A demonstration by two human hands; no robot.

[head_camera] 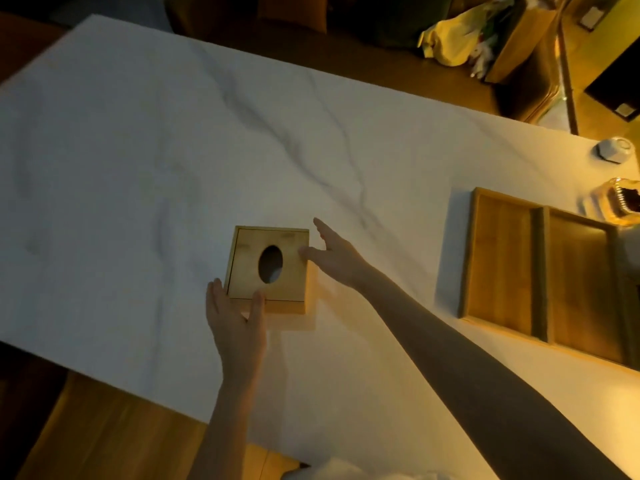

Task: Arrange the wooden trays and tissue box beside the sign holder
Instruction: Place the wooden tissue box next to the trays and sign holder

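A square wooden tissue box [291, 277] with a dark oval hole in its lid sits on the white marbled table [138, 150]. My left hand [237, 320] lies at the box's near left corner, fingers spread, thumb on the lid's near edge. My right hand [334, 256] is at the box's right side, fingers apart, thumb touching the lid's right edge. Neither hand has closed around the box. Two wooden trays lie side by side at the right: the left tray [502, 265] and the right tray [585, 292]. I cannot make out a sign holder.
A small white faceted object [614, 154] and an amber glass object [620, 202] stand at the table's far right edge. Beyond the table lie a yellow bag [453, 36] and brown furniture. The table's near edge runs diagonally above a wooden floor.
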